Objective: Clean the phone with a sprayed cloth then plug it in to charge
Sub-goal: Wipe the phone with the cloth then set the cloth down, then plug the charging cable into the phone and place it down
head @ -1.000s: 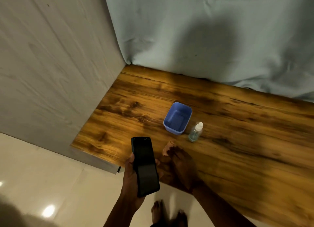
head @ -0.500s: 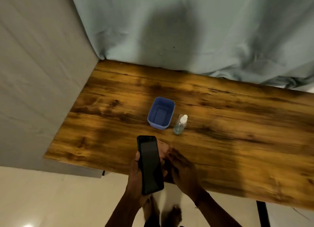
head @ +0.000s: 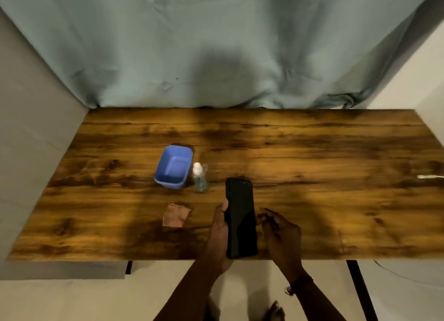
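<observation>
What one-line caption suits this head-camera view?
Left hand holds a dark phone above the wooden table; cloth, spray bottle and blue tub wait.

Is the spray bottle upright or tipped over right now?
Upright. The bottle stands on the table beside the blue tub, white cap on top, clear body below. Neither hand touches it.

Wooden table [head: 312, 152]: tub [head: 173, 167], bottle [head: 199, 178], cloth [head: 175, 215].
</observation>
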